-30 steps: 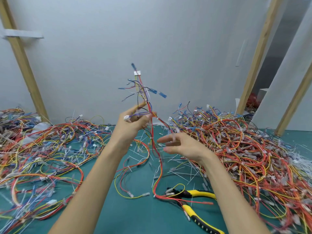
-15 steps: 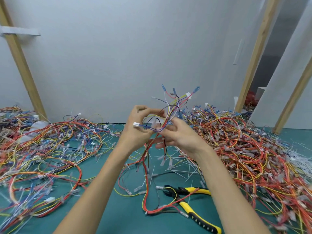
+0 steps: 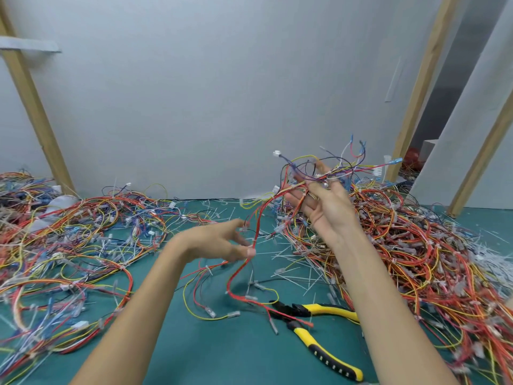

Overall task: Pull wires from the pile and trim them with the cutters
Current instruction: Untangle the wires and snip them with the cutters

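My right hand [image 3: 326, 209] is raised over the right pile's near edge. Its fingers grip a tangled wire bundle [image 3: 330, 165] of blue, yellow, black and red leads with white connectors. Red wires [image 3: 256, 226] hang from that bundle down to the green mat [image 3: 211, 354]. Lower and to the left is my left hand [image 3: 213, 243], with thumb and fingers apart and its blurred fingertips at the hanging red wires. The yellow-handled cutters [image 3: 326, 352] lie on the mat below my right forearm, jaws pointing left, with a red wire end across them.
A large wire pile [image 3: 422, 254] fills the right side and another wire pile [image 3: 61, 245] covers the left. White offcuts [image 3: 302, 262] litter the mat's middle and heap at the far right [image 3: 491, 254]. Slanted wooden posts [image 3: 36, 107] stand against the grey wall.
My right hand has carried the bundle up and to the right. My left hand has let go of the bundle and dropped down-left along the hanging red wires.
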A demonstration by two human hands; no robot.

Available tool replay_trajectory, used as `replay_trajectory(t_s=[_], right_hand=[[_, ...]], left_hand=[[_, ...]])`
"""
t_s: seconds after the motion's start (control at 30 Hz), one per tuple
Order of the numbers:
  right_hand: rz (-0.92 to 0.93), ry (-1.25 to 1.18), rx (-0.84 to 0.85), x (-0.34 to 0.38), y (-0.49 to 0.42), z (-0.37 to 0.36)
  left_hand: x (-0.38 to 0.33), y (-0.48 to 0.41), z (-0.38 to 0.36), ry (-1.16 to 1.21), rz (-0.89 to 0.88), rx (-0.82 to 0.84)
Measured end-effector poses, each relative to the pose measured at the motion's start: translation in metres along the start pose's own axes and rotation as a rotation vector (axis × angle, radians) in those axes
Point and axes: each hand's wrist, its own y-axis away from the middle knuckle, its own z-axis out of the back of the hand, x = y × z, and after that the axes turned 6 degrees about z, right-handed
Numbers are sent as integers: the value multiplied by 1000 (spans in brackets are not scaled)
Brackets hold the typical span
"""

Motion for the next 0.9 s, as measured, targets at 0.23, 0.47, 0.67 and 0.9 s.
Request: replay_trajectory(t_s=[0.23, 0.47, 0.67, 0.9], right_hand=[[50, -167, -72, 3, -2, 0], [-4, -210, -56, 7, 0, 8], [-61, -39, 7, 1, -2, 19], [-115, 135, 68, -4, -1, 25]], left_hand=[[6, -2, -3, 202, 4, 242], [7, -7, 2, 772, -65, 92], [0, -12, 10, 1201, -133, 74], [11, -7, 27, 1360, -124, 147]])
